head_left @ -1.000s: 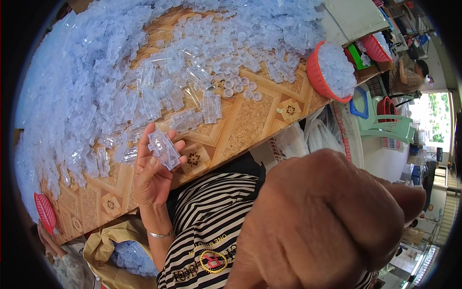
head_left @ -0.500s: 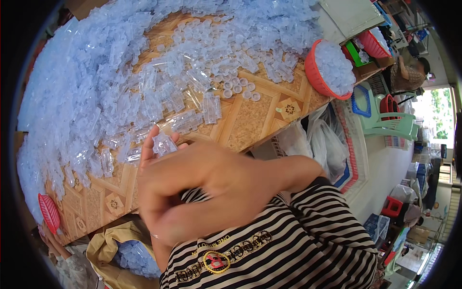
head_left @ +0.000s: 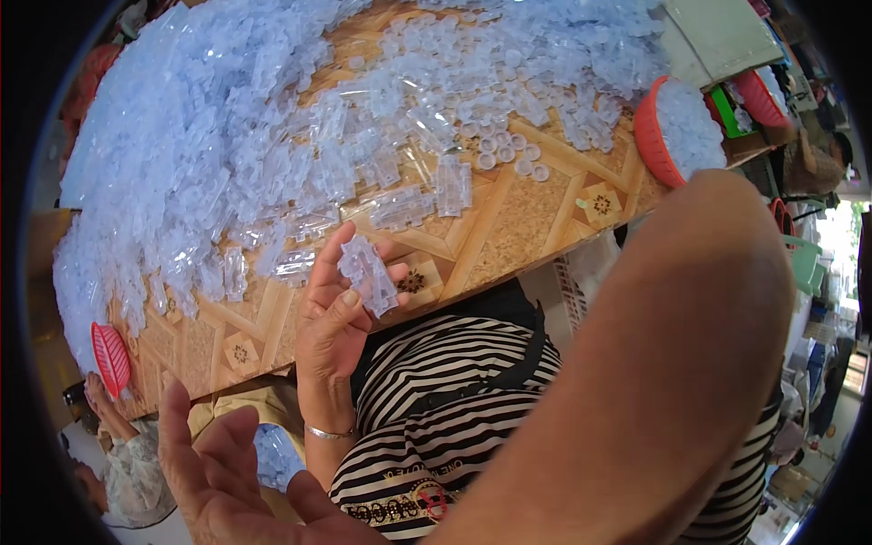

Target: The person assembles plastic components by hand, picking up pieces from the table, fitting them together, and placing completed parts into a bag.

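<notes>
A clear, slotted plastic piece [head_left: 368, 277] lies across the fingers of my left hand [head_left: 331, 313], with the thumb closed against it. This hand is at the table's near edge and has a silver bracelet at its wrist. My right forearm rises large and close across the right half of the view. Below and left of the other hand, my right hand [head_left: 241, 477] has its fingers spread, and nothing shows in it. Under it, partly covered, is a brown sack [head_left: 263, 404] containing clear plastic pieces.
A huge heap of clear plastic pieces [head_left: 200, 154] covers the far and left table [head_left: 509, 227]. Small round caps [head_left: 504, 150] lie loose mid-table. A red basket [head_left: 658, 136], full of pieces, stands right; another red basket [head_left: 111, 359] is left, near another person's hand [head_left: 104, 409].
My right hand has swung from in front of my left hand to the lower left, and its forearm now fills the right side. The left hand and its plastic piece are now uncovered.
</notes>
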Demonstrator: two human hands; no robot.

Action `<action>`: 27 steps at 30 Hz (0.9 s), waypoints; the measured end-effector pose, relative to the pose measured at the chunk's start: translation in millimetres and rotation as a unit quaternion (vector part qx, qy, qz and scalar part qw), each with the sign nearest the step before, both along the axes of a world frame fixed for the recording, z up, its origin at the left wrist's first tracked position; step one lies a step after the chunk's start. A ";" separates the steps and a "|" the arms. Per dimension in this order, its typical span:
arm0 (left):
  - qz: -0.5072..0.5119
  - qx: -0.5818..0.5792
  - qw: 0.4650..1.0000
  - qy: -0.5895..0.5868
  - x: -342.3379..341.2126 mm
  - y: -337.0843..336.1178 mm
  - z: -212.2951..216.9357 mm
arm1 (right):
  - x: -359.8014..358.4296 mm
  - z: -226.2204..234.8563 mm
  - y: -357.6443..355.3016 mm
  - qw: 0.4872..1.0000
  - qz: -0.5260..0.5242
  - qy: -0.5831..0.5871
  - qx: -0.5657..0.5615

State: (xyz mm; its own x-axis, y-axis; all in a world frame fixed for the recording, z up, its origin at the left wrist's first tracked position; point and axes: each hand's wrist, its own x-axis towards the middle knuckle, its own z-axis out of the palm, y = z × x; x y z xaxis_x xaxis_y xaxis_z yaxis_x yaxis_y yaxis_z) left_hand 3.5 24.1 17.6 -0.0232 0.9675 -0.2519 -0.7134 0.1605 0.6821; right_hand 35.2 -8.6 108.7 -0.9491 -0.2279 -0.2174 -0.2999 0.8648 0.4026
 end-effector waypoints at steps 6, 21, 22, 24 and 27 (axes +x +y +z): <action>0.005 -0.005 1.000 0.004 -0.9 2.2 -0.5 | 27.0 23.6 22.7 0.987 -0.065 0.034 -0.144; 0.000 -0.001 1.000 -0.028 -7.9 5.5 -4.4 | 202.2 20.0 223.0 0.804 -0.433 0.198 -0.355; -0.002 -0.009 1.000 -0.027 -7.3 8.9 -4.1 | 216.5 0.0 247.3 0.759 -0.518 0.220 -0.326; -0.010 -0.015 1.000 -0.024 -5.0 15.2 -2.4 | 248.5 -47.9 293.4 0.722 -0.602 0.233 -0.249; -0.005 -0.009 0.999 -0.031 -4.3 18.0 -1.3 | 257.7 -90.5 315.1 0.720 -0.624 0.241 -0.186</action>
